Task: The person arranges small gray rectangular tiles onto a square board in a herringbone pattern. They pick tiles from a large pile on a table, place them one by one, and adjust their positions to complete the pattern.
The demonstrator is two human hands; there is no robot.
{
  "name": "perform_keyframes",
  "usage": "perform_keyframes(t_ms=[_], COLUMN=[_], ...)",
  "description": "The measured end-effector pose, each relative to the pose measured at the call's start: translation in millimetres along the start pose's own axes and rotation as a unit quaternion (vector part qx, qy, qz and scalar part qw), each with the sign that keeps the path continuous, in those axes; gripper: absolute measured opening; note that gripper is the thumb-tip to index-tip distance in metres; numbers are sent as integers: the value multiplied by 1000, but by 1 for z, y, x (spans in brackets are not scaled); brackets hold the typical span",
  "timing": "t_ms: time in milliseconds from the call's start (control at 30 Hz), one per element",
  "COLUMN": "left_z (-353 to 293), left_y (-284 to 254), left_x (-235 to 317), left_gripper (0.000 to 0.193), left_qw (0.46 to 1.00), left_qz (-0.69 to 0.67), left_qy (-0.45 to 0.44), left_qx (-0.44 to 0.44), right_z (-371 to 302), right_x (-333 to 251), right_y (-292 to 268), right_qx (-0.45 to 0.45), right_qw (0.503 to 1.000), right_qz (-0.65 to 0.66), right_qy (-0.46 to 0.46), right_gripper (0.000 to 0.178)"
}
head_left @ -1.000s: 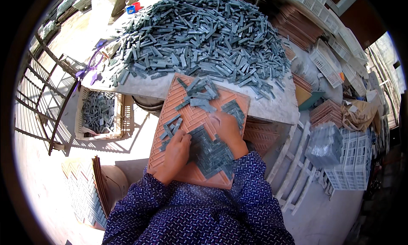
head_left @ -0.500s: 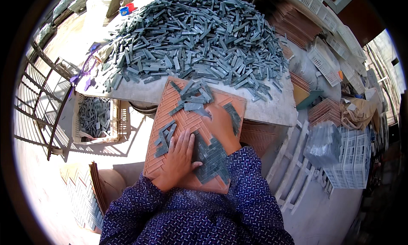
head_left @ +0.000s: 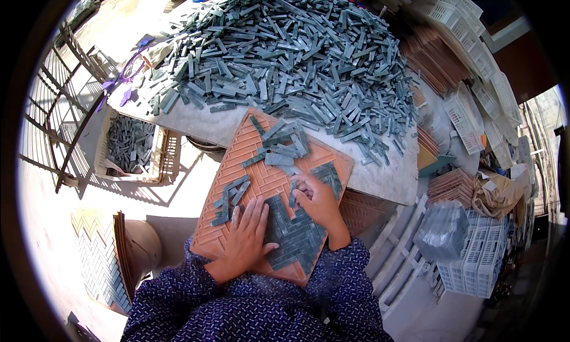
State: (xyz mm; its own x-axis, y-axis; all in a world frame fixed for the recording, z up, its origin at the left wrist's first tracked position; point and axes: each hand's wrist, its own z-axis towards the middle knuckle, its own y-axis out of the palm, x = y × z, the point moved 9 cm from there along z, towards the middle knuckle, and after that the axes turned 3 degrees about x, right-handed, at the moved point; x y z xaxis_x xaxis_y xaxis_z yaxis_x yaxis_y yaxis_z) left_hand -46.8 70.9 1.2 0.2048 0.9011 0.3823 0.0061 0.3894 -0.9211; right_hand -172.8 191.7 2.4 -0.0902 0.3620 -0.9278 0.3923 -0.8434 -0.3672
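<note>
An orange herringbone-grooved template board (head_left: 228, 158) lies tilted before me, its far end on the table edge. Dark green stone strips (head_left: 297, 235) fill part of its grooves on the near right, and another patch (head_left: 328, 176) sits at the right edge. My left hand (head_left: 244, 232) rests flat on the board, fingers stretched, beside the laid strips. Over the board's right side, my right hand (head_left: 320, 200) pinches a small stone strip (head_left: 293, 195) between thumb and fingers. Loose strips (head_left: 288, 141) lie piled at the board's far end, and a few more (head_left: 228, 198) lie near my left fingertips.
A large heap of stone strips (head_left: 285, 57) covers the pale table (head_left: 392, 179). To the left stand a crate of strips (head_left: 160, 155), a metal rack (head_left: 65, 128) and filled herringbone panels (head_left: 98, 247). Stacked white crates (head_left: 475, 259) and orange boards (head_left: 448, 184) stand on the right.
My right hand has drawn back from the loose pile toward the laid strips, with a strip in its fingers. The left hand stays on the board; the whole view has shifted slightly.
</note>
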Motion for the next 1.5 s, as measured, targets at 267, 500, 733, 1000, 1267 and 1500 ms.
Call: perform_keyframes(t_ms=[267,500,733,1000,1267,1500], left_z=[7,7,56,132,94,109], left_y=[12,11,-25,-51,-59,-45], left_x=[-8,-7,-12,-32,-43,-14], left_gripper=[98,97,62,35,32,33], left_qw=[1000,1000,992,987,983,967], left_qz=[-20,-24,-45,-70,-34,-29], left_qy=[16,16,68,84,81,173], left_qx=[-2,-5,99,122,163,185], right_z=[5,-8,-9,21,-8,-8], right_x=[-15,-26,-36,-38,-14,-37], right_y=[17,24,5,-9,1,19], right_qx=[-41,-57,52,142,70,63], right_qw=[981,942,949,929,978,939], right_qz=[-181,-291,-282,-294,-192,-318], right_qy=[-64,-158,-128,-172,29,-114], right_gripper=[35,30,30,35,25,18])
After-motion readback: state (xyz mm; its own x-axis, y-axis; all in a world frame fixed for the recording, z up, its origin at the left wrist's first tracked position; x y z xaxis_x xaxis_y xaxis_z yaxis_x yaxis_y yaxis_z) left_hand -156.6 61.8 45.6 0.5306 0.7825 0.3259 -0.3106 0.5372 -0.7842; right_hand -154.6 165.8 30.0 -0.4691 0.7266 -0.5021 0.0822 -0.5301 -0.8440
